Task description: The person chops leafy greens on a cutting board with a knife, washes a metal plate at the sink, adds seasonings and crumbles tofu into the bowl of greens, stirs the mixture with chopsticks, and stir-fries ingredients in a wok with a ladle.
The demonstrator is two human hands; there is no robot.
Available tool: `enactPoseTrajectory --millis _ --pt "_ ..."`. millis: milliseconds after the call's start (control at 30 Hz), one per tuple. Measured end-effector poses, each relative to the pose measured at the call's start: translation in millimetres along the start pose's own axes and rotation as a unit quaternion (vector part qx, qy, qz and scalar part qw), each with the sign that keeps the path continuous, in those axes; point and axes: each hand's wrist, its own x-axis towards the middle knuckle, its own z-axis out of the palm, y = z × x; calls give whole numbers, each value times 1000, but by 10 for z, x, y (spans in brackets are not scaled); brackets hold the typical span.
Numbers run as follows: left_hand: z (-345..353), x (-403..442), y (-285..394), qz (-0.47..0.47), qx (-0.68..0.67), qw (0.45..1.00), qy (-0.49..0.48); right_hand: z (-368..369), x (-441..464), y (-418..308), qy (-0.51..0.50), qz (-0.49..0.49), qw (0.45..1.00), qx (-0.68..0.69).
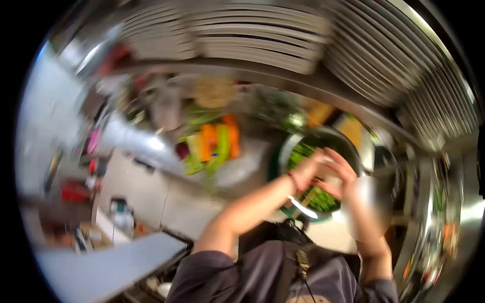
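Observation:
My left hand [307, 170] and my right hand [339, 171] come together over a round metal bowl [323, 136]. Inside the bowl lie chopped green leaves [323, 200], partly hidden by the hands. The right fingers curve toward the left hand, with the thumb apart from them. A pale patch shows between the hands, too blurred to identify. The left fingers are smeared and overlap the right ones, so their hold is unclear. A dark red band circles the left wrist. Across the right forearm lies a whitish blurred oval [366, 208].
Left of the bowl, orange carrots [232, 136] and long green vegetables [220, 146] lie on the metal counter [257, 161]. Leafy greens in clear wrapping [278, 111] sit behind. Slatted metal panels [257, 35] run along the back. A pale tabletop [136, 265] stands at lower left.

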Motion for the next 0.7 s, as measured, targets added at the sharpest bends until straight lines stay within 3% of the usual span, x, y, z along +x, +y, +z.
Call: enactPoseTrajectory --millis 67,100,133,167,200,333,500,533,567,600,667,700 --pt "64 -17 -4 -24 32 999 -20 -190 69 -67 -64 -81 995 12" --pt "53 19 67 -64 58 990 -109 -293 50 -76 -96 -119 988 -17" --pt "119 96 52 -70 73 994 -31 -368 11 -82 -74 -144 986 -50" --pt "95 200 19 -53 73 994 -66 -357 -66 -26 -27 -136 989 -50" --pt "63 164 19 -38 -6 999 -31 -200 1 -121 11 -132 988 -76" --pt "174 326 -140 54 -41 996 56 53 -140 -14 199 -31 973 -113" --pt "271 426 -152 178 108 975 82 288 -122 -43 400 148 904 -31" --pt "269 453 -147 223 165 957 80 311 -116 -74 420 205 884 -3" --pt "260 479 -150 296 290 906 89 339 -139 -89 430 210 878 -6" --pt "255 490 -139 293 296 905 82 360 -152 -89 443 261 857 46" --pt "247 479 -139 395 530 746 80 387 -136 -54 458 309 828 96" --pt "274 459 -147 426 563 704 69 394 -110 -37 472 350 779 220"
